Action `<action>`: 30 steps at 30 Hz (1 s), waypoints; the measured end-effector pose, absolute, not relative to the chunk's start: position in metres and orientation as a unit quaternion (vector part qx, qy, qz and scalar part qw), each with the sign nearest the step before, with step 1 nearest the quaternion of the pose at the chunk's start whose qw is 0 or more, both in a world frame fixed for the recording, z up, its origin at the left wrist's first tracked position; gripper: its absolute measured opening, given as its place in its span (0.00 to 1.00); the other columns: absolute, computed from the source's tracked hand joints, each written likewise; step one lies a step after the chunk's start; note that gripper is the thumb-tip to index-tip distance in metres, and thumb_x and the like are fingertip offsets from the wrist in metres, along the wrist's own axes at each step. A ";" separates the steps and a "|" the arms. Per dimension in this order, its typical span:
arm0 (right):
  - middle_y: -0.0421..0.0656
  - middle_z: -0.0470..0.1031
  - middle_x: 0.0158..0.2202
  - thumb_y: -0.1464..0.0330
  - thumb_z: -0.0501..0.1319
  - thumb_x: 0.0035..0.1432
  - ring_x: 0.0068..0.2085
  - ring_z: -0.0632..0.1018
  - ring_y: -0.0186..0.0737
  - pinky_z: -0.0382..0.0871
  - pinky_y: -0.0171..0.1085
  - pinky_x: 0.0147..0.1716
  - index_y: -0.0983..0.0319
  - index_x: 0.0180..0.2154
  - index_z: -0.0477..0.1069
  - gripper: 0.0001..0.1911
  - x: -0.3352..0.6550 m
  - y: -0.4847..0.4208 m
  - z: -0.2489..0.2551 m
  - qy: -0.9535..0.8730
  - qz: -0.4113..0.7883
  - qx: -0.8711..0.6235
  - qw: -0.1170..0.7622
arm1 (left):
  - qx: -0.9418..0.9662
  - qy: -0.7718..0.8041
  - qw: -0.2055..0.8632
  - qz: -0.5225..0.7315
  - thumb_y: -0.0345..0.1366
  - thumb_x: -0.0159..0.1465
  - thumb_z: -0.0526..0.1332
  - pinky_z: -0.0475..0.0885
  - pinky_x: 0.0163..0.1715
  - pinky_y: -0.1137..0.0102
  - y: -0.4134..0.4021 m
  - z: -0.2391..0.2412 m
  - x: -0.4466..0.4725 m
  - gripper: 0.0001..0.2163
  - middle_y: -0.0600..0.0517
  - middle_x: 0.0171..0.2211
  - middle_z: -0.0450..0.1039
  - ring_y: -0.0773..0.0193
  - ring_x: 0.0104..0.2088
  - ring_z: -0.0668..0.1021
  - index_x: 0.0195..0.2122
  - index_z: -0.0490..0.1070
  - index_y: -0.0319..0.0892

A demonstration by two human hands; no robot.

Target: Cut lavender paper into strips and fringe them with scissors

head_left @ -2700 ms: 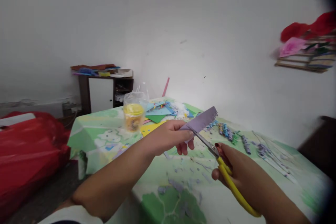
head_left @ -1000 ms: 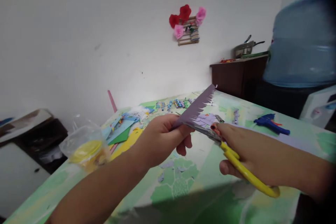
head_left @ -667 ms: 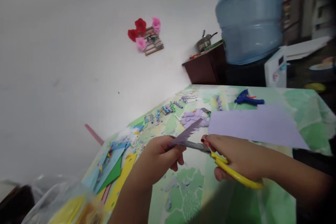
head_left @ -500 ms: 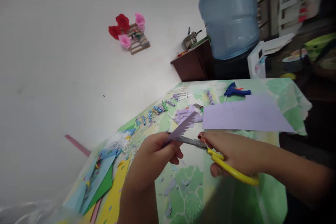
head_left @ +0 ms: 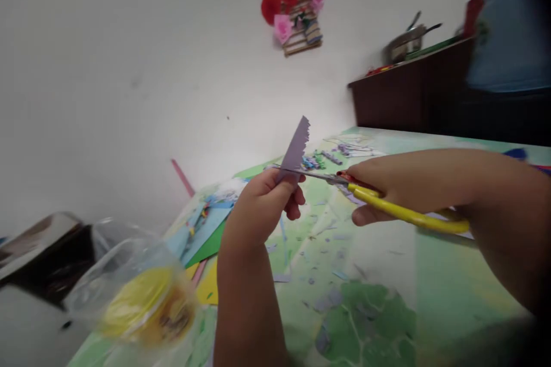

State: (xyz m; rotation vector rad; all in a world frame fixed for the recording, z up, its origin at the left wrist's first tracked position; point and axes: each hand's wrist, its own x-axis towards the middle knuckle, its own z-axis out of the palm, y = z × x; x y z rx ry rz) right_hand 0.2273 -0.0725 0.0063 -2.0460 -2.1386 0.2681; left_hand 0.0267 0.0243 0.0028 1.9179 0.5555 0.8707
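My left hand pinches the lower end of a purple paper strip, which stands upright with a fringe of cuts along its right edge. In my right hand is a pair of scissors with yellow handles. Their blades lie across the strip just above my left thumb, and they look nearly closed. Both hands are held above the table. Part of a purple paper sheet shows behind my right wrist, mostly hidden by it.
Paper scraps litter the green patterned tablecloth. Small rolled paper pieces lie at the back. At left are blue and green sheets and a clear bag with a yellow-lidded jar. A dark cabinet stands behind, and paper flowers hang on the wall.
My view has swung left, bringing the bagged jar into sight. The scissors have shifted along the strip, nearer my left thumb, and the strip now points more steeply upward.
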 end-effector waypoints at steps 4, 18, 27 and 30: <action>0.40 0.72 0.25 0.43 0.56 0.48 0.25 0.71 0.42 0.58 0.37 0.21 0.57 0.28 0.65 0.24 0.215 -0.045 0.019 -0.761 0.069 -0.637 0.101 | 0.717 0.228 0.485 0.446 0.37 0.57 0.60 0.66 0.18 0.78 0.035 0.007 0.005 0.07 0.54 0.21 0.74 0.73 0.17 0.73 0.28 0.69 0.38; 0.37 0.70 0.27 0.53 0.63 0.44 0.28 0.71 0.41 0.57 0.35 0.23 0.57 0.32 0.64 0.18 0.226 -0.014 -0.015 -0.795 0.176 -0.545 0.201 | 0.688 0.357 0.331 0.538 0.34 0.52 0.60 0.60 0.16 0.79 0.022 0.006 0.030 0.07 0.58 0.12 0.66 0.75 0.14 0.66 0.19 0.66 0.39; 0.39 0.71 0.27 0.48 0.62 0.42 0.26 0.73 0.42 0.59 0.36 0.21 0.56 0.35 0.66 0.23 0.225 -0.022 -0.011 -0.793 0.172 -0.534 0.238 | 0.636 0.313 0.322 0.628 0.31 0.52 0.59 0.56 0.15 0.78 0.015 -0.004 0.044 0.11 0.59 0.10 0.61 0.75 0.13 0.63 0.15 0.61 0.40; 0.42 0.73 0.30 0.48 0.62 0.41 0.28 0.74 0.45 0.61 0.37 0.22 0.57 0.37 0.67 0.25 0.228 -0.021 -0.012 -0.796 0.140 -0.532 0.251 | 0.631 0.318 0.314 0.634 0.29 0.51 0.58 0.55 0.16 0.77 0.013 -0.003 0.043 0.10 0.60 0.10 0.61 0.75 0.14 0.62 0.15 0.60 0.40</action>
